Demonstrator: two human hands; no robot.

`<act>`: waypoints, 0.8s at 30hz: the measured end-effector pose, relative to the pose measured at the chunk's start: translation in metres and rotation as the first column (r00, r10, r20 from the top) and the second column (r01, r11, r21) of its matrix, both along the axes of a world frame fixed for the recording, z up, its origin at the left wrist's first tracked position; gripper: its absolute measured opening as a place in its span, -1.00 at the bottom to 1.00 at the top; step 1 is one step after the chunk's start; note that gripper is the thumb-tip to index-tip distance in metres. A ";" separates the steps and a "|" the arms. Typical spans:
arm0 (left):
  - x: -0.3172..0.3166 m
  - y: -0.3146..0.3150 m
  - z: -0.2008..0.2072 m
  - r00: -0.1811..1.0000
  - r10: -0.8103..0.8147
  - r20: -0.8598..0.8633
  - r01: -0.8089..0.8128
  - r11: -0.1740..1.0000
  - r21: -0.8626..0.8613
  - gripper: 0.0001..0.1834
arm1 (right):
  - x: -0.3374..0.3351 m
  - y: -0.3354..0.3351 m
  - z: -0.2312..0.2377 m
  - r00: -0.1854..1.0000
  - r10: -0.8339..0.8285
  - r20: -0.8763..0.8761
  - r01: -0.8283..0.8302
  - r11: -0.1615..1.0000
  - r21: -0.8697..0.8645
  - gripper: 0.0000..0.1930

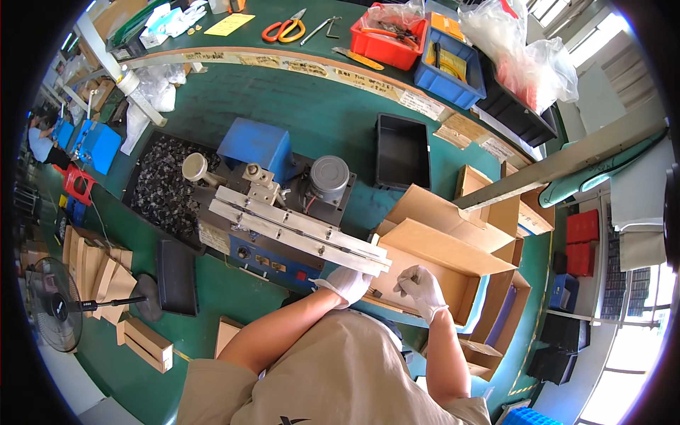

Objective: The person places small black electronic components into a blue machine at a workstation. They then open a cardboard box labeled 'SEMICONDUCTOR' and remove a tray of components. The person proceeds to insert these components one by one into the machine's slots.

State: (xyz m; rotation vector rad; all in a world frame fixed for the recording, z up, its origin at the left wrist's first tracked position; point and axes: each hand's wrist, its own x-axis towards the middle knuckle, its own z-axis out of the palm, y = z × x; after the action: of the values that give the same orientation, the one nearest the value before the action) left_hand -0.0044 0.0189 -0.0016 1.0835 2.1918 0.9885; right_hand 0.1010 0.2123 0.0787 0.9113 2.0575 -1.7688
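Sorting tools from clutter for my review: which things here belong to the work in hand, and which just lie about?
Likely in use:
- rail, its end by the left hand
- open box, by the right hand
- dark parts, probably

Seemingly lying about:
- scissors
- yellow paper
- red bin

Tan and white on show!
Short-sleeved tan shirt [329,368], dark mark [292,421] on its near side; white gloves [431,299] on left hand [348,285] and right hand [422,289].
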 end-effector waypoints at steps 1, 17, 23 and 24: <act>0.000 0.001 -0.003 0.999 0.002 -0.051 0.000 1.000 0.027 -0.59 | 0.003 -0.002 0.006 0.997 -0.041 -0.060 0.041 0.999 0.009 -0.90; 0.001 0.002 0.003 0.999 0.038 -0.027 -0.039 0.999 -0.020 -0.47 | -0.025 -0.032 0.051 0.756 0.427 -0.497 0.042 0.725 0.687 -0.40; -0.001 0.000 0.010 1.000 -0.006 -0.007 0.005 0.997 -0.082 -0.37 | -0.030 -0.035 0.047 0.694 0.522 -0.495 0.077 0.630 0.772 -0.38; -0.001 0.000 0.011 1.000 -0.001 -0.003 0.001 0.997 -0.078 -0.37 | -0.031 -0.037 0.047 0.694 0.521 -0.497 0.079 0.631 0.772 -0.39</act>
State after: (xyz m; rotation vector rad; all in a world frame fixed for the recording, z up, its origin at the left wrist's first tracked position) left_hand -0.0054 0.0189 0.0096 1.0511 2.2131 0.8933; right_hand 0.0701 0.1755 0.1260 -0.0124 3.3484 -1.1212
